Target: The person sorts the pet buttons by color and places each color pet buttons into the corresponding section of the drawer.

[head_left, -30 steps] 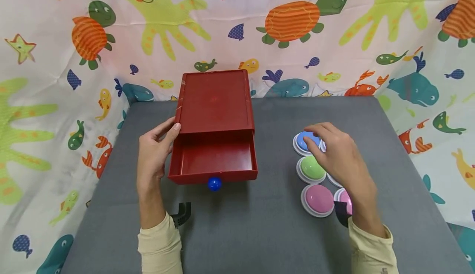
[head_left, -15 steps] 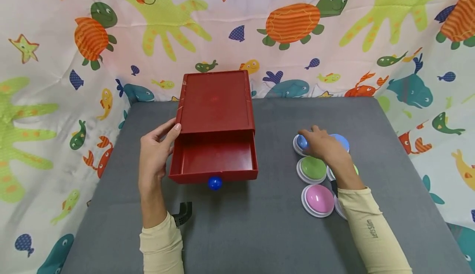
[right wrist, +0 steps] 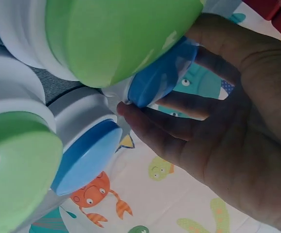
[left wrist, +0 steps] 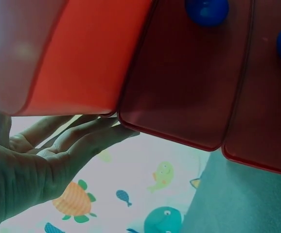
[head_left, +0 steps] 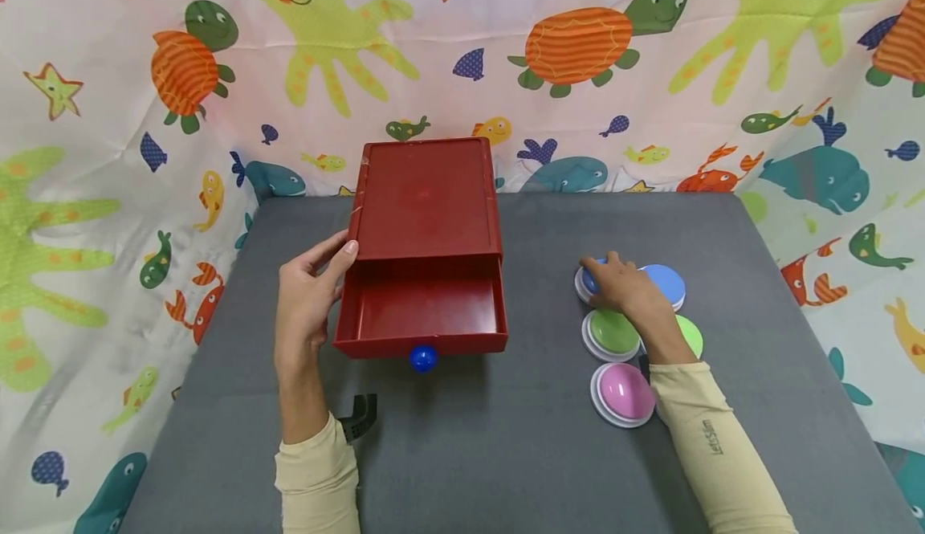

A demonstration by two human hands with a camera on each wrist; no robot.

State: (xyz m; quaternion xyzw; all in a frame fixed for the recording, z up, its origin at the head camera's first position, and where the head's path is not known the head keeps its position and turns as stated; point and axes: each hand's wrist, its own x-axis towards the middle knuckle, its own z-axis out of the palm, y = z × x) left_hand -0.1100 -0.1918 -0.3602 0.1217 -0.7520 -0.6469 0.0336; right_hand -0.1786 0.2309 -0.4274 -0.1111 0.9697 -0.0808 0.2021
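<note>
My left hand (head_left: 307, 301) rests against the left side of a red drawer cabinet (head_left: 426, 197), thumb at its top edge. In the left wrist view its fingers (left wrist: 87, 138) lie nearly straight along the side. The top drawer (head_left: 426, 345) is pulled out and looks empty, with a blue knob (head_left: 423, 359) on its front. Over at the right, my right hand (head_left: 627, 289) has its fingers and thumb curled round the far-left blue push button (right wrist: 157, 77), which has a white base. The palm hides part of that button in the head view.
Near the right hand are another blue button (head_left: 666, 283), a left green button (head_left: 613, 331), a right green button (head_left: 690, 336) and a pink button (head_left: 627, 391). A patterned sea-animal cloth (head_left: 448, 108) hangs behind the grey table (head_left: 491, 462).
My right hand has come down onto the far-left blue button, its forearm swinging over the right-hand buttons. The left hand and the cabinet keep their place; the view has shifted slightly.
</note>
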